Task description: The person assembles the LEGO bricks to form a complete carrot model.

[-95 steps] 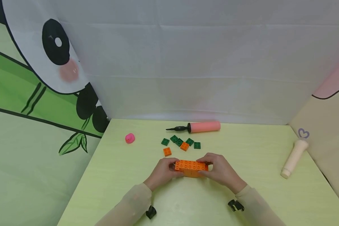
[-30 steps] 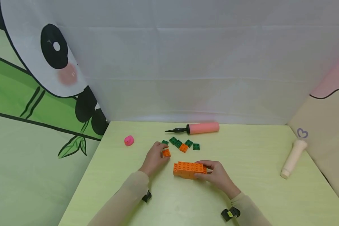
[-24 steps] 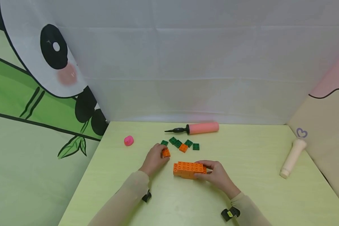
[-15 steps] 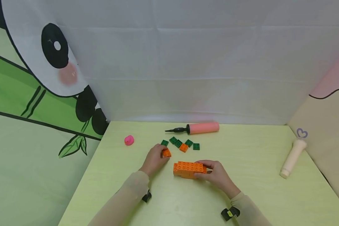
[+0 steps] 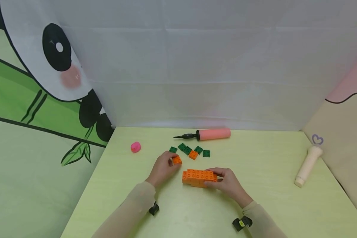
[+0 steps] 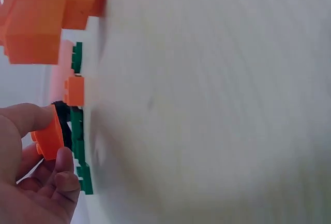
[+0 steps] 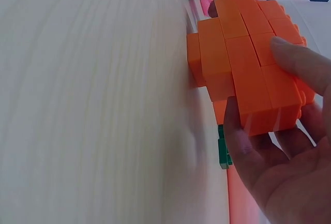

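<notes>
Between thumb and fingers, my left hand (image 5: 163, 168) pinches a small orange brick (image 5: 177, 160), which looks raised off the table in the left wrist view (image 6: 49, 140). My right hand (image 5: 230, 185) grips the right end of a long orange block of joined bricks (image 5: 196, 178); the right wrist view shows the thumb on one side of this block (image 7: 251, 74) and fingers around the other. The block's left end faces the left hand without touching it. Behind them lie several green bricks (image 5: 206, 153) and one loose orange brick (image 5: 193, 155).
A pink pump with a black nozzle (image 5: 215, 134) lies behind the bricks. Toward the left back is a small pink object (image 5: 135, 147). A pale wooden roller (image 5: 308, 166) rests near the table's right edge. Printed cloth hangs around the table.
My left hand has left the long block and taken hold of the small orange brick, which has shifted slightly right. The right hand still grips the block.
</notes>
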A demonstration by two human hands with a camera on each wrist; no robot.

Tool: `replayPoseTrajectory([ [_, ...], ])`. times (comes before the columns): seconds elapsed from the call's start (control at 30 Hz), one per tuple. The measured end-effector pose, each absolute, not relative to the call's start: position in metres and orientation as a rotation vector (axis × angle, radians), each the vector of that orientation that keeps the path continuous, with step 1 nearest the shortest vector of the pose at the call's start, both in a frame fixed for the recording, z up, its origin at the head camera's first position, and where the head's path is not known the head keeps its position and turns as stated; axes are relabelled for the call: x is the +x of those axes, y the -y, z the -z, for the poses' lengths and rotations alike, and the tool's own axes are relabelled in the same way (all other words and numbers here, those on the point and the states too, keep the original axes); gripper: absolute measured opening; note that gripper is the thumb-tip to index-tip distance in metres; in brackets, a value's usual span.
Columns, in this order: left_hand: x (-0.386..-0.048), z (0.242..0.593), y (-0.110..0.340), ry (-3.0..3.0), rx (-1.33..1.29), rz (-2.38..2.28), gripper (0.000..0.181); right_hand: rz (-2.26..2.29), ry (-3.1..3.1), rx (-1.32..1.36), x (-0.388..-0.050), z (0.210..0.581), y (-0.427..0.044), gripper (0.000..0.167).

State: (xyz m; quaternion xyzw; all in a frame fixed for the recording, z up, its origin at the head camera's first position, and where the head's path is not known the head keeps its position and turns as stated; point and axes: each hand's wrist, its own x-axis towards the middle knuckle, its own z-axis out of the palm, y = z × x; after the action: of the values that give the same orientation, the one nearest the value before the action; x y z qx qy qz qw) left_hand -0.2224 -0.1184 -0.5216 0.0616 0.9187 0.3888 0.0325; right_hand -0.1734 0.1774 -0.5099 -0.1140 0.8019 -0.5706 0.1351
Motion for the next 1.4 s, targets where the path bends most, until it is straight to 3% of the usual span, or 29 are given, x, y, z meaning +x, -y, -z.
replayPoseTrajectory([
  [0.3,-0.212,0.494,0.102,-2.794,0.352,-1.39,0.033,1.639,-2.332,-0.323,-0.178,0.508,-0.18,0.045],
  [0.73,-0.195,0.466,0.062,-2.721,0.852,-1.298,0.028,1.644,-2.335,-0.334,-0.181,0.512,-0.182,0.042],
  [1.4,-0.194,0.468,0.042,-2.653,0.877,-1.205,0.028,1.647,-2.347,-0.429,-0.184,0.511,-0.186,0.04],
])
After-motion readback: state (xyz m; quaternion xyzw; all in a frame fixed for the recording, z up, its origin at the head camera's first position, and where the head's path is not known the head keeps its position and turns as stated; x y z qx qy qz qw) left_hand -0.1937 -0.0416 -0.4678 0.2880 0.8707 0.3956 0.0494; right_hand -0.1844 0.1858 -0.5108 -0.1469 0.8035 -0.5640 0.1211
